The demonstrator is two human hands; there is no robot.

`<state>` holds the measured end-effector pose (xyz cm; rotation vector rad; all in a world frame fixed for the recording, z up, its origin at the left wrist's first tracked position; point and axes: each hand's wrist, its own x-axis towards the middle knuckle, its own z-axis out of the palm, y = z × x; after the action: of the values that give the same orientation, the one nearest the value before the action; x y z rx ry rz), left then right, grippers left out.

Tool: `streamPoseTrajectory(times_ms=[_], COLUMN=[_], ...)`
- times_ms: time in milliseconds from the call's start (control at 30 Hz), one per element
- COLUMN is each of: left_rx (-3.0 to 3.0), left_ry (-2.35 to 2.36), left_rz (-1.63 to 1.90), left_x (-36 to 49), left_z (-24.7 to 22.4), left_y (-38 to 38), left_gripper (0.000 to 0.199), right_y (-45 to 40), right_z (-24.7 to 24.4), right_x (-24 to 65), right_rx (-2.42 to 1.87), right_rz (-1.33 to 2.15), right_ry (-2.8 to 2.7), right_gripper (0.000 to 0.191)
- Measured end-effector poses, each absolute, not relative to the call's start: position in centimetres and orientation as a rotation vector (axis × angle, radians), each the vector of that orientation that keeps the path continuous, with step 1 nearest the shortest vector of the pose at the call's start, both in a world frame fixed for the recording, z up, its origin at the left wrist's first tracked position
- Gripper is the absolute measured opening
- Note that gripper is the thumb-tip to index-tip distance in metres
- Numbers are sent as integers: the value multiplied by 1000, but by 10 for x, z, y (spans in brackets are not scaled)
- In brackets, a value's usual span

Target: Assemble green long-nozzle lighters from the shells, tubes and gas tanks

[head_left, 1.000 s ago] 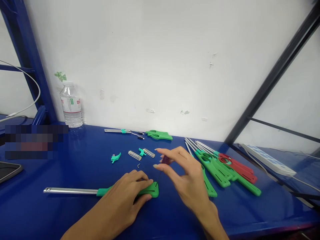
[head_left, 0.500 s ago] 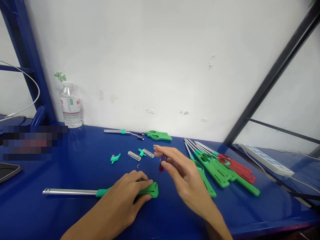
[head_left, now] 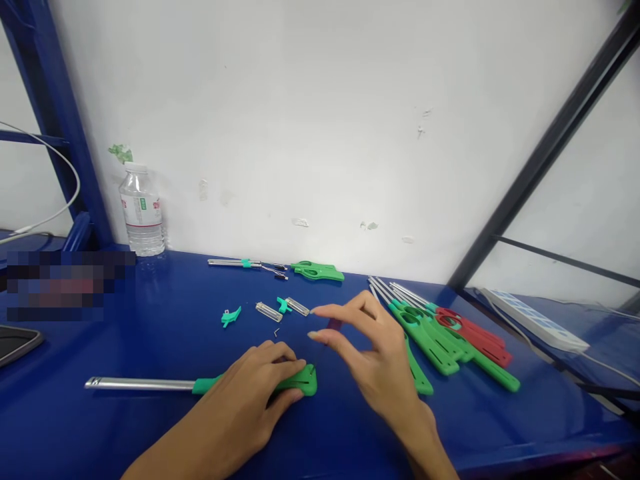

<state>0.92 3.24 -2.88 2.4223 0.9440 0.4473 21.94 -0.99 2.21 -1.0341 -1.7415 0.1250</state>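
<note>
A green lighter with a long silver barrel (head_left: pixel 145 385) lies flat near the front of the blue table. My left hand (head_left: pixel 260 390) is wrapped over its handle, and the handle's rounded end sticks out past the fingers. To the right, my right hand (head_left: pixel 373 347) is raised above the table, its thumb and index finger apart. A dark red screwdriver handle (head_left: pixel 334 325) shows behind those fingers, held in the hand; its shaft is hidden. Behind the hands lie two clear fuel tanks (head_left: pixel 269 312), teal triggers (head_left: pixel 231 316) and a small screw (head_left: pixel 277 332).
Green lighters (head_left: pixel 425 333) and red lighters (head_left: pixel 475 337) are piled at the right. Metal barrels (head_left: pixel 233 263) and green handle shells (head_left: pixel 317 271) lie by the wall. A water bottle (head_left: pixel 143 213), a phone (head_left: pixel 17 343) and a power strip (head_left: pixel 535 320) are at the sides.
My right hand has lifted the screwdriver off the lighter's handle end and moved slightly right, its thumb and index finger now spread. My left hand and the lighter have stayed put.
</note>
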Motion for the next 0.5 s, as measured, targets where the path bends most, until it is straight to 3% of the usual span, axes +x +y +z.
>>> streamPoseTrajectory(times_ms=[167, 333, 500], left_rx=[2426, 2428, 2427], left_ry=[947, 940, 947], left_rz=[446, 442, 444], left_x=[9, 9, 9], left_z=[-29, -28, -28], left_y=[33, 31, 32], left_gripper=[18, 18, 16], right_y=[-10, -8, -11], right_z=[24, 22, 24], right_x=[221, 220, 221], right_rx=[-951, -1052, -939], right_rz=[389, 200, 472], right_ry=[-1857, -1771, -1836], right_gripper=[43, 35, 43])
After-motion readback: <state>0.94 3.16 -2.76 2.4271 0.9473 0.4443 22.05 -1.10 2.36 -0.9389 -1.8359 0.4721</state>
